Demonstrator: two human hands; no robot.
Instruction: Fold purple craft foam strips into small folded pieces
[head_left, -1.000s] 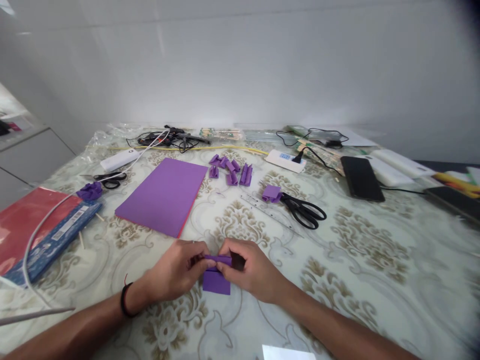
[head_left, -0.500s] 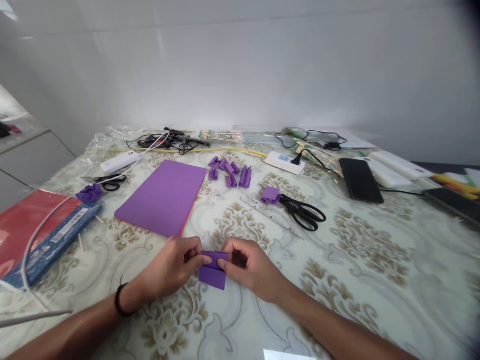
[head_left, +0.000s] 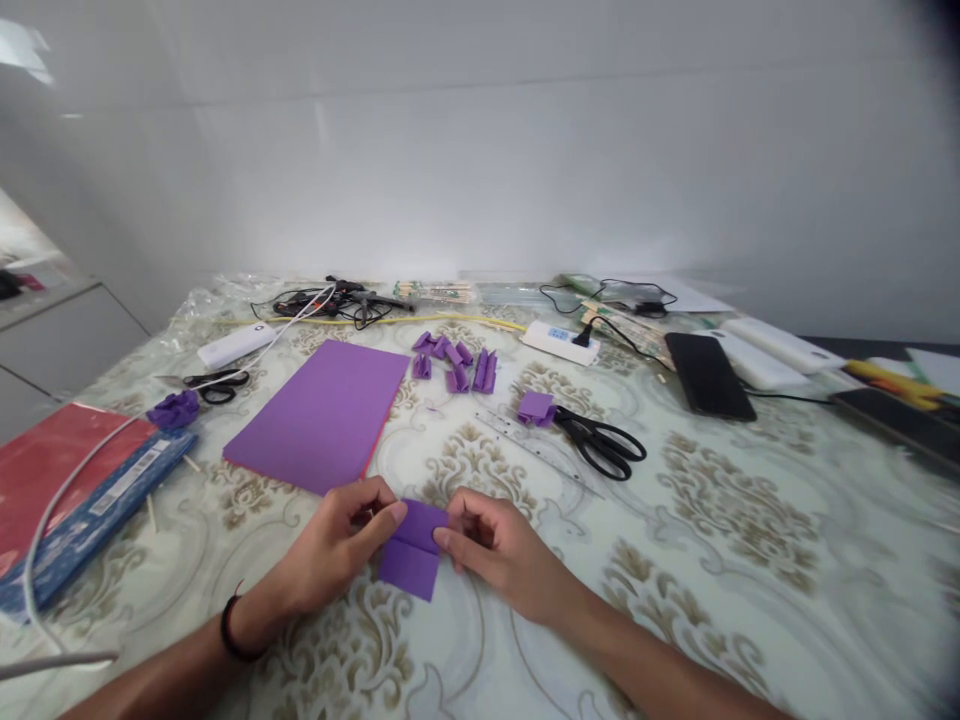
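Note:
Between my hands is a small piece of purple paper (head_left: 412,562) with a crease running across its middle. My left hand (head_left: 349,545) pinches its upper left corner between thumb and fingers. At its right edge my right hand (head_left: 499,550) grips it, thumb on top and fingers partly hidden behind. Beyond them lies a stack of purple sheets (head_left: 322,415) with a red edge showing beneath. Several small folded purple paper pieces (head_left: 457,362) sit in a group behind the stack's right side. Another folded purple piece (head_left: 536,406) rests by the black-handled scissors (head_left: 600,440).
A clear ruler (head_left: 536,452) lies in front of the scissors. To the left are a red and blue paper pack (head_left: 97,500), crumpled purple paper (head_left: 172,409) and a second pair of scissors (head_left: 217,384). A power strip (head_left: 560,342), cables and a black phone (head_left: 709,375) are farther back.
The paper's folded upper part has been opened out, so it now shows larger and flatter with its crease visible. Both hands still hold it. The view has tipped slightly upward.

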